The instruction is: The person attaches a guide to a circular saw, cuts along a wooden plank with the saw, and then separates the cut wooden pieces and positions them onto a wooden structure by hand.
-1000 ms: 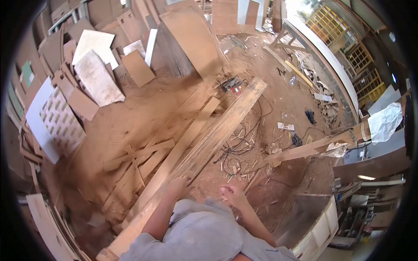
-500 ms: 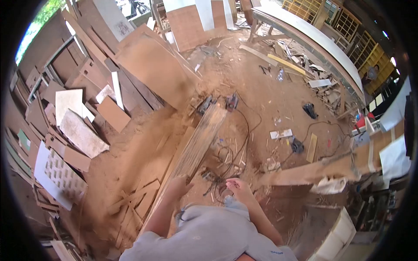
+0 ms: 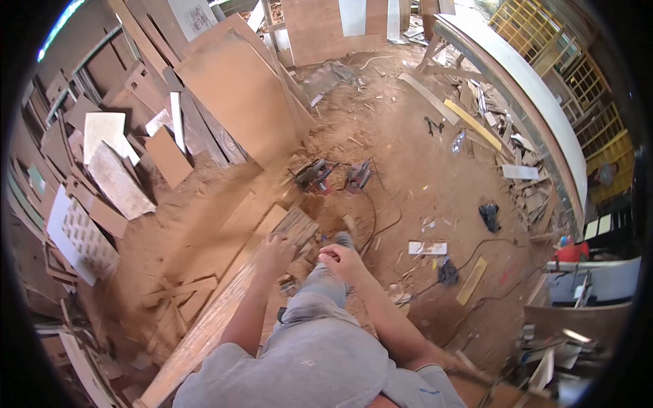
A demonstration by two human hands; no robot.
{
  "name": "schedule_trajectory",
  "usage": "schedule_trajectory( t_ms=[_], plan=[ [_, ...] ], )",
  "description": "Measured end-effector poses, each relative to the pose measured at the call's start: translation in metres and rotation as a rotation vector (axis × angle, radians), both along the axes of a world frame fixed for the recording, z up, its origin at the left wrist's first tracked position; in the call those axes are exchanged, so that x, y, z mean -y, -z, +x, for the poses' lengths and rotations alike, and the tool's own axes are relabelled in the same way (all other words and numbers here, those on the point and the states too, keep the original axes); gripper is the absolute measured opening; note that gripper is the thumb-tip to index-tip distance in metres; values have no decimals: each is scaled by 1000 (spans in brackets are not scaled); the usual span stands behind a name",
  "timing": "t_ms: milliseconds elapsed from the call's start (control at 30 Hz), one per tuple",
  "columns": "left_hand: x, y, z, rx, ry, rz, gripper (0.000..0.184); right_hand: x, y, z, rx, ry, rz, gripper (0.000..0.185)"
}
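Observation:
A long, rough-grained wooden plank (image 3: 211, 306) runs from the lower left up to its weathered end in the middle of the view. My left hand (image 3: 275, 251) lies over the plank near that end, its fingers bent onto the wood; the underside of the grip is hidden. My right hand (image 3: 341, 261) is held above my leg, right of the plank and apart from it, with the fingers curled in and nothing visible in them. Past the plank's end, two corded power tools (image 3: 313, 175) sit side by side on the dusty ground.
Boards and panels (image 3: 238, 95) lean along the left. Loose offcuts (image 3: 180, 292) lie left of the plank. A cable (image 3: 374, 217) trails right of the tools. A long white-topped table (image 3: 524, 88) stands at the back right, above scrap wood. A person (image 3: 604, 174) is at the far right.
The plank's far end has come back from the power tools toward me. My left hand is now much closer to that end. My right hand has moved forward and left, its fingers more curled.

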State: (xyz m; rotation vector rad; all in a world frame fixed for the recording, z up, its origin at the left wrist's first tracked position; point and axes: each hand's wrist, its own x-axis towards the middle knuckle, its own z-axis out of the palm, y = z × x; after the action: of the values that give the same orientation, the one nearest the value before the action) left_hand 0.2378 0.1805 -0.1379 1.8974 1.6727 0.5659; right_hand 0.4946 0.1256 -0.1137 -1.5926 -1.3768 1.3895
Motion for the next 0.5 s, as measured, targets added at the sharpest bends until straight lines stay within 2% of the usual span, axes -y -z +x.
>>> schedule_trajectory(
  t_ms=[100,133,233,267,367,433,500],
  plan=[
    [-56,21,39,46,-157,55,43,-60,14,40,78,-143,-24,34],
    [-72,36,50,92,-206,171,39,-80,14,55,46,-190,-71,35],
    [-124,4,68,56,-445,-203,37,-145,11,82,133,-294,-229,34],
    [-138,15,72,65,-574,-195,45,-171,4,87,173,-345,-239,33],
    [-170,48,66,-33,-671,-390,49,-240,13,84,197,-464,-217,32],
    [-173,80,69,-65,-757,-419,49,-281,29,70,194,-556,-203,32],
    [-170,85,67,-88,-830,-479,48,-320,39,43,183,-631,-214,32]
  ],
)
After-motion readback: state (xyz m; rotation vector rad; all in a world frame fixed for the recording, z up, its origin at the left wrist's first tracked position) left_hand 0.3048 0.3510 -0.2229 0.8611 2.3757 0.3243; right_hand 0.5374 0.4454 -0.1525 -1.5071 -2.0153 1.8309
